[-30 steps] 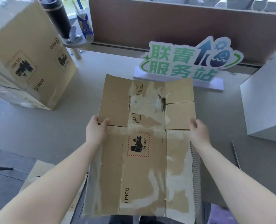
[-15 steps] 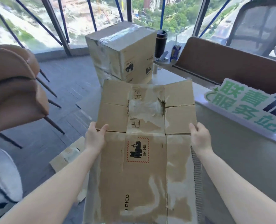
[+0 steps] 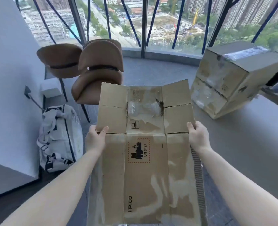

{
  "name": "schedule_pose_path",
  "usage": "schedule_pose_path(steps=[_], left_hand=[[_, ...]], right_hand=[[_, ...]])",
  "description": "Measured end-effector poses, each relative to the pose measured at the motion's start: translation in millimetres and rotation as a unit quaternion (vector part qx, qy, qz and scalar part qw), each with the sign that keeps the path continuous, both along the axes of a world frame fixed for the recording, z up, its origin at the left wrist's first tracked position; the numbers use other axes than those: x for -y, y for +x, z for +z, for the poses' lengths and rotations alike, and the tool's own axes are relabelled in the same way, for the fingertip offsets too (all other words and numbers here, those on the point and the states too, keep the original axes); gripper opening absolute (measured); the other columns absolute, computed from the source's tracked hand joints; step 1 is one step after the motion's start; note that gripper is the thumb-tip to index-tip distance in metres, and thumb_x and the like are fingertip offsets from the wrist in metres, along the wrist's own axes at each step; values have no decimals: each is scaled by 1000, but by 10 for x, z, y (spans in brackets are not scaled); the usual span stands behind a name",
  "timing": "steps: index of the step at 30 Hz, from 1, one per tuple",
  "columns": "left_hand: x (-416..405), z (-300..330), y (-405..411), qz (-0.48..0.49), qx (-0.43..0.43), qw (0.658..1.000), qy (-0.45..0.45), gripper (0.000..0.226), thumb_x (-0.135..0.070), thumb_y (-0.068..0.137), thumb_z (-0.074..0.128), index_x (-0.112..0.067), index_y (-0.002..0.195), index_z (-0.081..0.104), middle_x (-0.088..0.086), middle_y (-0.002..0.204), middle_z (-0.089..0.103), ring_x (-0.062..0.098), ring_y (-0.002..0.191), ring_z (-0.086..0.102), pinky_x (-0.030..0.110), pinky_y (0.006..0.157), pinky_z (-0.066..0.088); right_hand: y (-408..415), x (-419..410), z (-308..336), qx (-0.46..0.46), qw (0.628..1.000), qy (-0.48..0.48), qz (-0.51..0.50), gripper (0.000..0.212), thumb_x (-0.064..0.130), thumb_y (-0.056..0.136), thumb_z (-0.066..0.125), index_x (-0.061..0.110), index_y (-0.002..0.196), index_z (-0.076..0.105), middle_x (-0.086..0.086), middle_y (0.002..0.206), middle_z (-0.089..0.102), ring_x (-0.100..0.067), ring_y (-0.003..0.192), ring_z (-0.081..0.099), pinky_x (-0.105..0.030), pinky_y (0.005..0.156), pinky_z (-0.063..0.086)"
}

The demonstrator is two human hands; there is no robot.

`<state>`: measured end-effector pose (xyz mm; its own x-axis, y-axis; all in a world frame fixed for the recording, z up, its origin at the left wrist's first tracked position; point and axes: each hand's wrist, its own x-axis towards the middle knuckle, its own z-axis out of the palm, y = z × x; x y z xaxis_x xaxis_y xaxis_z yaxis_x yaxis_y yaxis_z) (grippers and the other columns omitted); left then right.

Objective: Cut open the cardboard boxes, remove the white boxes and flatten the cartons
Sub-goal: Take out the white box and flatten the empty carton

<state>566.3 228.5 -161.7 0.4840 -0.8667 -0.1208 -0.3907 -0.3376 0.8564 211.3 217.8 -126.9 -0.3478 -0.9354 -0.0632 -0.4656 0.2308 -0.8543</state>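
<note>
While the flattened brown cardboard carton (image 3: pixel 144 154) hangs between both hands, it should stay level, since its taped flaps flop at the far end. Left of the carton, the left hand (image 3: pixel 95 140) has its grip clenched on the side edge; beyond it stand two brown padded chairs (image 3: pixel 89 67). Right of the carton, the right hand (image 3: pixel 198 137) pinches the other edge, with two stacked taped cardboard boxes (image 3: pixel 229 82) on the grey table (image 3: pixel 249 144). Open floor lies left of it.

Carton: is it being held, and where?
Yes. The flattened carton is gripped at both side edges, by left hand and right hand.
</note>
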Motion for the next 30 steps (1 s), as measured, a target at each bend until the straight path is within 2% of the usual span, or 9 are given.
schedule_pose_path(steps=[4, 6, 8, 10, 13, 18, 23, 27, 30], left_hand=[[9, -96, 525, 39, -5, 999, 21, 35, -37, 96, 59, -8, 114, 51, 2, 106, 57, 26, 93, 53, 31, 74, 34], [38, -158, 661, 62, -8, 998, 27, 39, -37, 95, 60, -8, 120, 51, 0, 108, 54, 24, 96, 52, 29, 78, 34], [74, -291, 755, 79, -7, 996, 37, 38, -39, 94, 60, -7, 113, 53, 5, 105, 59, 30, 97, 55, 32, 75, 37], [149, -394, 817, 93, -13, 994, 54, 35, -40, 94, 60, -7, 106, 52, 8, 97, 59, 32, 94, 56, 34, 72, 37], [331, -550, 848, 119, -17, 990, 70, 37, -44, 93, 60, -11, 108, 53, 7, 99, 61, 33, 94, 58, 36, 72, 41], [694, -801, 807, 163, -1, 983, 89, 37, -42, 94, 59, -8, 108, 54, 9, 101, 61, 32, 92, 57, 36, 71, 41], [920, -1418, 770, 196, 8, 973, 120, 44, -40, 94, 60, -2, 114, 52, 14, 102, 60, 34, 94, 57, 37, 75, 41], [1022, -2151, 832, 212, -2, 963, 167, 34, -39, 94, 60, -7, 99, 50, 8, 94, 58, 30, 86, 53, 33, 69, 34], [1056, -2798, 900, 215, -19, 957, 196, 36, -39, 94, 60, -4, 98, 54, 8, 93, 60, 28, 83, 54, 34, 67, 37]], right_hand=[[556, 309, -69, 0, 999, 14, 42, 31, 25, 102, 48, 4, 80, 53, -2, 72, 54, -20, 68, 46, -31, 62, 37], [741, 485, -101, -6, 998, 14, 60, 30, 25, 102, 48, 12, 75, 50, 3, 69, 51, -17, 65, 45, -28, 61, 36], [866, 664, -163, -10, 997, 17, 81, 26, 24, 103, 48, 19, 77, 51, 8, 72, 53, -12, 68, 48, -25, 61, 37], [944, 861, -255, -21, 994, 26, 100, 21, 26, 102, 48, 20, 85, 58, 7, 78, 60, -16, 75, 54, -30, 66, 42], [1022, 1210, -444, -29, 991, 40, 122, 24, 28, 103, 47, 12, 101, 64, -3, 93, 68, -25, 90, 61, -39, 82, 47], [1116, 1852, -750, -65, 982, 69, 161, 33, 30, 104, 44, 2, 89, 54, -6, 78, 57, -25, 72, 50, -32, 56, 32], [1214, 2225, -1391, -73, 979, 96, 165, 34, 32, 103, 44, 4, 86, 50, -5, 75, 53, -25, 70, 48, -36, 60, 35], [1321, 2366, -2123, -88, 977, 115, 157, 32, 32, 102, 45, 3, 89, 52, -9, 79, 58, -29, 74, 51, -41, 68, 43], [1381, 2381, -2755, -97, 977, 132, 140, 28, 30, 101, 46, 5, 90, 52, -2, 74, 54, -26, 73, 49, -38, 67, 40]])
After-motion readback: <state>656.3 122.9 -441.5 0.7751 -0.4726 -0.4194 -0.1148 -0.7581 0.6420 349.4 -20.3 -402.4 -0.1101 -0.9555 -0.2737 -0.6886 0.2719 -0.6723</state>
